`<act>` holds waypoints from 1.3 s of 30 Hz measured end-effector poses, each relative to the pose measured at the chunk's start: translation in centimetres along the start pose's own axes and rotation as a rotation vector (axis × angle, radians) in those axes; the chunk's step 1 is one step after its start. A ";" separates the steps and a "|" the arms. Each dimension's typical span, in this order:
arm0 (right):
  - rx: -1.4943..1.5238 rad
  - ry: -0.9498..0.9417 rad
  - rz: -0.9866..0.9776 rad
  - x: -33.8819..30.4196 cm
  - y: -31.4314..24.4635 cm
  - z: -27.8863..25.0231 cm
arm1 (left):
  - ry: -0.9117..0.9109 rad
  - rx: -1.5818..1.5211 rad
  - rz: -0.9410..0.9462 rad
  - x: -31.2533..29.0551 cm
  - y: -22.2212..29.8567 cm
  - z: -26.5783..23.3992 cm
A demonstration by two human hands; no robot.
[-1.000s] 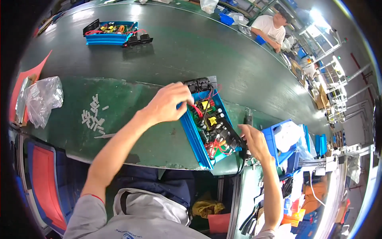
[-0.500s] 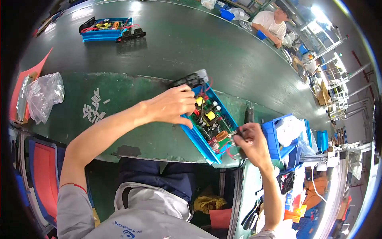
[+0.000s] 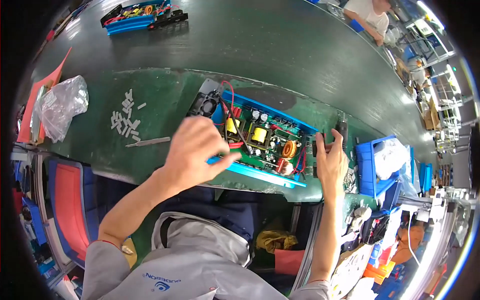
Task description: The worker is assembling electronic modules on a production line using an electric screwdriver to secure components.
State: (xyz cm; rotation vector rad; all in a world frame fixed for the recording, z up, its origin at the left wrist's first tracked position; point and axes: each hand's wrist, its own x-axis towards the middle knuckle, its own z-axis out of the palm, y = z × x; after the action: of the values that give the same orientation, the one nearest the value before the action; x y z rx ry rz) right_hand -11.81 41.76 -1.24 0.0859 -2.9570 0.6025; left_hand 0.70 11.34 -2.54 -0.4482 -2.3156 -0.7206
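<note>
A blue metal housing lies lengthwise in front of me on the green bench, its open top showing a circuit board with yellow transformers and a copper coil. At its left end, a black fan on an end panel is joined by red and black wires. My left hand hovers by that end, slightly blurred, thumb stretched out, apparently holding nothing. My right hand is beside the right end, fingers apart, next to a black end panel; whether they touch is unclear. A dark cylindrical tool lies beyond it.
White tube pieces and a thin metal tool lie left. A clear plastic bag is farther left. A blue bin holding bags stands right. Another blue housing sits at far left. A person is across the bench.
The housing has turned from slanting toward me to lying nearly crosswise, with its end panels. My left hand has drawn back from the fan end; my right hand's fingers have spread.
</note>
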 end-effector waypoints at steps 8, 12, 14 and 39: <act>-0.006 -0.008 0.123 -1.9 0.4 -1.1 | -0.228 -0.465 -1.173 2.3 -3.6 -2.5; -0.035 -0.001 0.145 -3.1 2.5 0.1 | -0.391 -0.627 -1.256 3.0 -5.4 -2.3; 0.027 0.005 0.102 -3.0 1.6 -0.2 | -0.358 -0.667 -1.278 2.2 -6.2 -2.1; 0.399 0.128 -0.952 -8.9 -4.9 5.4 | -0.354 -0.773 -0.991 0.2 -4.2 -1.0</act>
State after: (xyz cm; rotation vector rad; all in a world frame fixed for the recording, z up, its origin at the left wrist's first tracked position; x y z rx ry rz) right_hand -3.20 35.44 -5.45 1.3111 -2.2214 0.9317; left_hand -1.01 7.39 -3.32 0.3550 -2.4306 -2.1809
